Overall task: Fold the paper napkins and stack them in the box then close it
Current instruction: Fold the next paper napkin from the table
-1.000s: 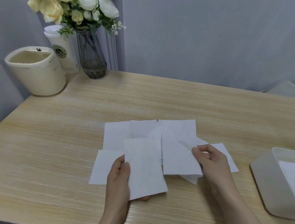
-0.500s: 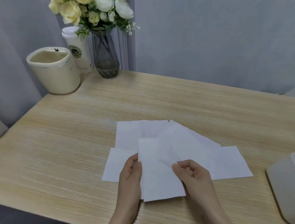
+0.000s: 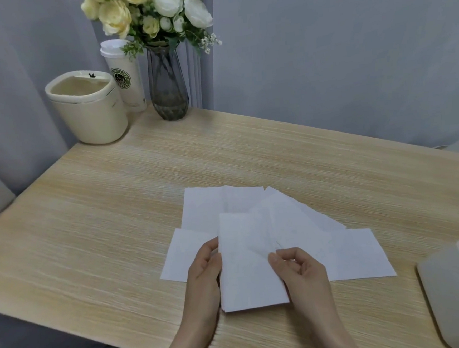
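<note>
Both hands work low in the frame's centre: the left hand (image 3: 204, 272) grips the left edge of a folded white paper napkin (image 3: 247, 263), while the right hand (image 3: 299, 267) pinches its right side. More flat white napkins (image 3: 350, 255) fan behind it on the light wooden table (image 3: 110, 210). An open white rectangular box (image 3: 449, 294) sits at lower right. At upper left, a white lidded cup (image 3: 127, 77) bears a green round logo whose lettering is too blurred to read, between a cream round bin (image 3: 88, 108) and a grey glass vase (image 3: 167, 88).

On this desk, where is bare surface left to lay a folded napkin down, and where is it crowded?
Bare wood runs along the table left of the loose napkins, and across the middle between them and the vase. It is crowded near the front: left hand and right hand hold a folded napkin, with the box close right.
</note>
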Available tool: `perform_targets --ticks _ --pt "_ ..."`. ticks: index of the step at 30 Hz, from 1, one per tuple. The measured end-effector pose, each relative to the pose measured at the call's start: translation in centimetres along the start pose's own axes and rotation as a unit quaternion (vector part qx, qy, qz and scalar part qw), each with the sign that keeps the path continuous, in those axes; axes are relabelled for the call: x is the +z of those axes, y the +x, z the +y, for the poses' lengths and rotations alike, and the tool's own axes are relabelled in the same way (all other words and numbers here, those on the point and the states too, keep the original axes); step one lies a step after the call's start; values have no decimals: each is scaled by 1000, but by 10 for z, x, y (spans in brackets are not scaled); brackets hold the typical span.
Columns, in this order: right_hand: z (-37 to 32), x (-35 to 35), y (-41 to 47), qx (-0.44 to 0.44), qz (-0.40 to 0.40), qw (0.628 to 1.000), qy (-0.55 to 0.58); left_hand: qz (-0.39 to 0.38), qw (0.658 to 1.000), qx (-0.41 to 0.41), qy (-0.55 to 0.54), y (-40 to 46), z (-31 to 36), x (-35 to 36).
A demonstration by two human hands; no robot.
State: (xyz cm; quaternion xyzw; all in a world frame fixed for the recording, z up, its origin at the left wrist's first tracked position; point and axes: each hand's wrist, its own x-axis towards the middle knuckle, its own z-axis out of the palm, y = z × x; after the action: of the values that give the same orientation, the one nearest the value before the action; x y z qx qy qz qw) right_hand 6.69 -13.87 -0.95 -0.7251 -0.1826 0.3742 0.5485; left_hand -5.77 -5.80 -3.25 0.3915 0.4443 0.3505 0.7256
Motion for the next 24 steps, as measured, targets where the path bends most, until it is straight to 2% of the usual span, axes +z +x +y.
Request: perform_targets --ticks 9,15,21,24 --pt "4 2 -3 1 15 1000 -10 -4 1000 5 7 -1 0 -1" --pt "8 1 -8 -66 52 994 -64 4 1000 7 -6 -2 0 1" --pt "7 2 -9 -67 -33 997 -24 -10 1000 3 1 -10 -7 10" --pt "8 1 -11 -75 -33 996 -30 -30 998 40 31 -13 -9 16"
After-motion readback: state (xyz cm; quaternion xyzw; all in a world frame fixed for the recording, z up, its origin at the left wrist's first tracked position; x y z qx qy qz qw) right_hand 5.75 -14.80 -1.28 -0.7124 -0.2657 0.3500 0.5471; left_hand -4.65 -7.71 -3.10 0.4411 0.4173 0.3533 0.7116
